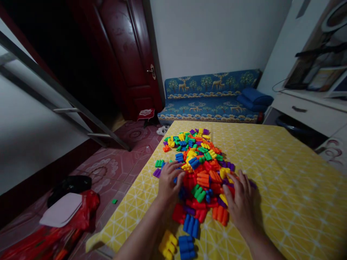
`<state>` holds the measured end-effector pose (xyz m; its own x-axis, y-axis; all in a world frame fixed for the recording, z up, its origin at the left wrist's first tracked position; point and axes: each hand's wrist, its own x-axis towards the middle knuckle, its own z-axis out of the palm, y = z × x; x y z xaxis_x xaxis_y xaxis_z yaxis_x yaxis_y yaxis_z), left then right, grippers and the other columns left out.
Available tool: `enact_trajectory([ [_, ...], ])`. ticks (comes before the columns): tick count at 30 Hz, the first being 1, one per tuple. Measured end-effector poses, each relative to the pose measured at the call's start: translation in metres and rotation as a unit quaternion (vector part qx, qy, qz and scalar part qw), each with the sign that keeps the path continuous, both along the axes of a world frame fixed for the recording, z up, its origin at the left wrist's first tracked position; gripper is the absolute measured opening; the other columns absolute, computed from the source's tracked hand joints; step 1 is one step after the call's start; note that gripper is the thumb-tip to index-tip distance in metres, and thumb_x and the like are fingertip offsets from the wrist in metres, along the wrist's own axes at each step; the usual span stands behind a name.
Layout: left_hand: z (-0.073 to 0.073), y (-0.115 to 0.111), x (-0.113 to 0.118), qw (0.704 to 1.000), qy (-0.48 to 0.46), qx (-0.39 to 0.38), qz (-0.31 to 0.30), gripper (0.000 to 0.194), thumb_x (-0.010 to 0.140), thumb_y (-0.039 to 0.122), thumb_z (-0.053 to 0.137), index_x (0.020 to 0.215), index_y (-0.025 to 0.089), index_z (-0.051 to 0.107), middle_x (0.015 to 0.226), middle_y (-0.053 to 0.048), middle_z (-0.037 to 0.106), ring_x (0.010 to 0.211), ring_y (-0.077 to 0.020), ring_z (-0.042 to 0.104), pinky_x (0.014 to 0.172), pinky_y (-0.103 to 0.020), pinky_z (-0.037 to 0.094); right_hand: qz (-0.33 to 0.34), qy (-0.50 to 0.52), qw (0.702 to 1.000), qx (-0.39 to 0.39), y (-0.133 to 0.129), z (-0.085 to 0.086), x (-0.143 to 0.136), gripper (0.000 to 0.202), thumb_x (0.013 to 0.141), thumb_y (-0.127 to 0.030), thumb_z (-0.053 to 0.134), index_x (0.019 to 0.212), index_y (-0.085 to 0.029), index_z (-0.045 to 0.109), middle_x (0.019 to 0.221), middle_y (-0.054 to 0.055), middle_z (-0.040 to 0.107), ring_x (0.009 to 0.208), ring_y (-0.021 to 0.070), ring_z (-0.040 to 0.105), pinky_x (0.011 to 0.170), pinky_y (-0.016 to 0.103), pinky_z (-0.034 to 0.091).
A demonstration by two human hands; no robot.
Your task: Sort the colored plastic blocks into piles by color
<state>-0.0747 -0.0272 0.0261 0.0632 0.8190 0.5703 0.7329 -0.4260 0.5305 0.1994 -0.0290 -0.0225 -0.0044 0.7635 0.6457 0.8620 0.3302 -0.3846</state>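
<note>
A heap of colourful plastic building blocks (203,179) in red, orange, yellow, green, blue and purple spreads over the yellow patterned tablecloth (287,187). At the heap's left side, my left hand (170,180) rests against the blocks with its fingers apart and bent. My right hand (240,196) lies along the right side, fingers spread, its tips touching yellow and purple blocks. Neither hand has a block gripped in it, as far as shows. Near me lie a blue block (187,247) and a yellow block (168,245), apart from the heap.
One green block (114,201) is on the tiled floor, left of the table. A red plastic bag (90,206) with a pale lid (61,209) sits there too. Behind the table stands a blue sofa (206,103); a white desk (311,110) is at right, a metal ladder (67,97) at left.
</note>
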Motion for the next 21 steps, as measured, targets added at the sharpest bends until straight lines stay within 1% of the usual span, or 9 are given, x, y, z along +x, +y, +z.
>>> enact_trajectory([
  [2,-0.002,0.013,-0.031,0.993,-0.035,0.027,0.114,0.034,0.097,0.039,0.046,0.086,0.021,0.073,0.101,-0.01,0.074,0.108,-0.026,0.064,0.104,-0.048,0.045,-0.006,0.022,1.0,0.009,0.011,-0.001,0.007,0.045,0.099,-0.046,0.037,0.128,-0.017,0.053,0.152,0.019,0.039,0.142,0.0335,0.034,0.108,0.055,0.036],
  [4,-0.011,0.027,-0.059,0.972,-0.055,-0.005,0.229,0.039,0.096,0.043,0.043,0.099,0.018,0.072,0.111,-0.014,0.071,0.113,-0.029,0.062,0.103,-0.049,0.045,-0.028,0.029,0.999,0.007,0.024,0.0,0.013,0.046,0.098,-0.048,0.035,0.126,-0.018,0.056,0.149,0.018,0.045,0.138,0.0331,0.04,0.107,0.054,0.037],
  [7,-0.03,0.047,-0.079,0.952,-0.06,-0.136,0.269,0.049,0.095,0.045,0.042,0.126,0.012,0.061,0.135,-0.021,0.06,0.132,-0.0345,0.05,0.112,-0.055,0.034,-0.077,0.033,0.996,-0.011,0.044,0.002,0.021,0.05,0.098,-0.049,0.032,0.125,-0.018,0.059,0.142,0.018,0.053,0.132,0.0326,0.047,0.104,0.054,0.038],
  [9,-0.04,0.06,-0.07,0.951,-0.071,-0.185,0.238,0.053,0.093,0.047,0.044,0.134,0.014,0.055,0.147,-0.02,0.049,0.142,-0.034,0.038,0.117,-0.056,0.024,-0.095,0.032,0.995,-0.024,0.053,0.001,0.022,0.051,0.098,-0.049,0.031,0.125,-0.017,0.06,0.135,0.017,0.059,0.127,0.0318,0.051,0.103,0.053,0.038],
  [11,-0.046,0.069,-0.047,0.961,-0.101,-0.195,0.169,0.059,0.094,0.051,0.044,0.142,0.017,0.047,0.153,-0.016,0.043,0.145,-0.0302,0.034,0.12,-0.052,0.021,-0.09,0.032,0.995,-0.031,0.056,0.001,0.022,0.052,0.098,-0.049,0.029,0.124,-0.017,0.061,0.129,0.016,0.064,0.122,0.0302,0.055,0.102,0.052,0.038],
  [13,-0.049,0.072,-0.02,0.968,-0.123,-0.192,0.104,0.065,0.095,0.054,0.041,0.148,0.017,0.039,0.156,-0.015,0.038,0.147,-0.0283,0.032,0.121,-0.05,0.02,-0.071,0.036,0.996,-0.039,0.054,0.001,0.021,0.052,0.098,-0.048,0.028,0.125,-0.018,0.061,0.126,0.014,0.066,0.119,0.0284,0.058,0.101,0.05,0.038],
  [16,-0.047,0.07,0.009,0.972,-0.127,-0.199,0.008,0.068,0.094,0.057,0.04,0.15,0.018,0.037,0.159,-0.013,0.033,0.149,-0.0286,0.025,0.123,-0.049,0.016,-0.053,0.053,0.995,-0.062,0.047,0.004,0.022,0.049,0.099,-0.046,0.029,0.125,-0.021,0.062,0.127,0.011,0.066,0.118,0.0264,0.059,0.103,0.048,0.037],
  [19,-0.041,0.072,0.008,0.976,-0.132,-0.168,-0.045,0.063,0.095,0.058,0.04,0.148,0.024,0.041,0.161,-0.008,0.031,0.151,-0.0262,0.021,0.124,-0.046,0.017,-0.053,0.077,0.992,-0.079,0.042,0.007,0.025,0.049,0.099,-0.044,0.028,0.123,-0.021,0.064,0.127,0.01,0.067,0.119,0.0262,0.057,0.106,0.048,0.034],
  [21,-0.036,0.088,-0.011,0.984,-0.144,-0.101,-0.01,0.057,0.097,0.055,0.037,0.144,0.025,0.046,0.159,-0.007,0.034,0.149,-0.0246,0.028,0.123,-0.044,0.022,-0.051,0.083,0.991,-0.088,0.041,0.008,0.027,0.05,0.099,-0.044,0.026,0.123,-0.022,0.064,0.128,0.009,0.067,0.119,0.0263,0.057,0.107,0.048,0.034],
])
